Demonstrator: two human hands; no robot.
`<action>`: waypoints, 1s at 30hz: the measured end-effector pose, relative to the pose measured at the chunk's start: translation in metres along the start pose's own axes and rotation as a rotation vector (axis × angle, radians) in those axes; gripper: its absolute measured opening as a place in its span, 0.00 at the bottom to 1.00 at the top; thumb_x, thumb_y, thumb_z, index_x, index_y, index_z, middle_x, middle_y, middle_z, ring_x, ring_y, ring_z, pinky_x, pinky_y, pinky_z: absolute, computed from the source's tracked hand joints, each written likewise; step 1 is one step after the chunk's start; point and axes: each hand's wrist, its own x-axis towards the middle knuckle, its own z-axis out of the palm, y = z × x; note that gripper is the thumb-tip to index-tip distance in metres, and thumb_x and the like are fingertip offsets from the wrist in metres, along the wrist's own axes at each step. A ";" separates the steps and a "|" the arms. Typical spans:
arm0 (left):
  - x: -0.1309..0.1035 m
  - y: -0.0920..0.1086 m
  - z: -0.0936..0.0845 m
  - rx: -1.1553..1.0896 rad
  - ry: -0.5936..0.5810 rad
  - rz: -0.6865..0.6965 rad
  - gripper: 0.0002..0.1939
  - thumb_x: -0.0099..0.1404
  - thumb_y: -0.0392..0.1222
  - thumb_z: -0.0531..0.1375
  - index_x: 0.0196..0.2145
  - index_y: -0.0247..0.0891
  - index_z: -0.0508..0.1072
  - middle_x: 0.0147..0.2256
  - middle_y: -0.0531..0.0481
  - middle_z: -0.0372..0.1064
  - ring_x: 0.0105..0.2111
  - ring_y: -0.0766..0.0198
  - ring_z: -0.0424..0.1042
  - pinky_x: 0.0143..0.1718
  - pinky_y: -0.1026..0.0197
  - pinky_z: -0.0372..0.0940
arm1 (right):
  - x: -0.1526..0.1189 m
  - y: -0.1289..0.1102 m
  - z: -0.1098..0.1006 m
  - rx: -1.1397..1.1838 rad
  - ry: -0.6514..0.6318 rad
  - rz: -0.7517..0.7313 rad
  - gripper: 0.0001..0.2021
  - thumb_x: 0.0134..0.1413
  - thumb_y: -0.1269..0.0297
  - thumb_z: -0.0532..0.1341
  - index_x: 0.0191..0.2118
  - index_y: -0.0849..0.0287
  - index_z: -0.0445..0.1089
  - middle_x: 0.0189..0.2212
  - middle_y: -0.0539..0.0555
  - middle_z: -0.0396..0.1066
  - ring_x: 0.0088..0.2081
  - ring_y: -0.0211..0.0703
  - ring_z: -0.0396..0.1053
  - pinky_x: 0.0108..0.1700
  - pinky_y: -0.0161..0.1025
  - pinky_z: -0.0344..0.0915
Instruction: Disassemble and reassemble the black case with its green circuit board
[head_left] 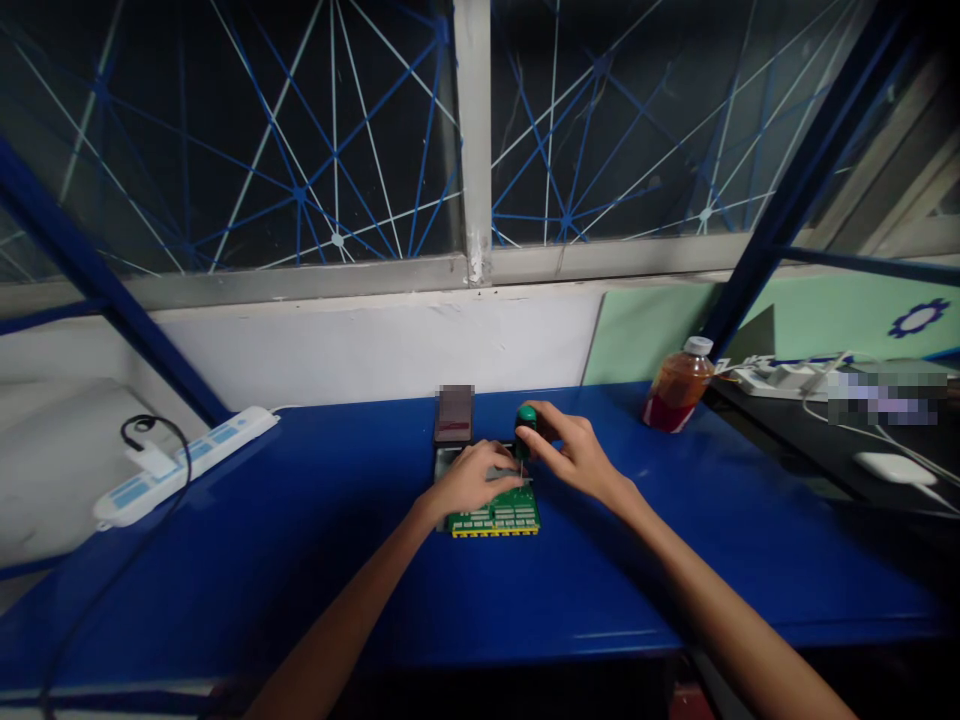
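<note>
On the blue table lies a green circuit board (495,514) with a yellow strip along its near edge. My right hand (568,447) is closed round the green and black handle of a screwdriver (527,416), held upright with its thin shaft pointing down at the board's right part. My left hand (474,478) rests over the board's upper left, its thumb and fingers apart around a grey piece (517,478) near the screwdriver shaft. Whether the left fingers grip that piece or only press on it cannot be made out.
Behind the board stands a dark phone-like object (454,414). A white power strip (187,468) with a black cable lies at the left. A bottle (679,386) with a white cap stands at the back right, near a black surface (817,430) with cables and a white adapter (895,468).
</note>
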 end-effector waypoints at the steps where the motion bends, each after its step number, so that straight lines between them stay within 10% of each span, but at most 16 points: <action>1: 0.001 0.000 0.000 -0.039 0.015 0.002 0.07 0.64 0.43 0.61 0.38 0.43 0.78 0.41 0.50 0.74 0.44 0.58 0.70 0.49 0.55 0.63 | 0.000 -0.001 -0.001 0.017 -0.018 0.001 0.14 0.63 0.57 0.53 0.48 0.60 0.64 0.26 0.50 0.69 0.24 0.37 0.67 0.28 0.34 0.62; 30: 0.004 -0.001 0.007 0.077 0.125 -0.021 0.04 0.60 0.42 0.66 0.32 0.41 0.80 0.31 0.50 0.75 0.37 0.58 0.70 0.42 0.54 0.61 | 0.002 0.010 0.010 0.081 -0.054 0.102 0.17 0.51 0.52 0.64 0.41 0.60 0.70 0.25 0.50 0.70 0.24 0.35 0.63 0.25 0.34 0.59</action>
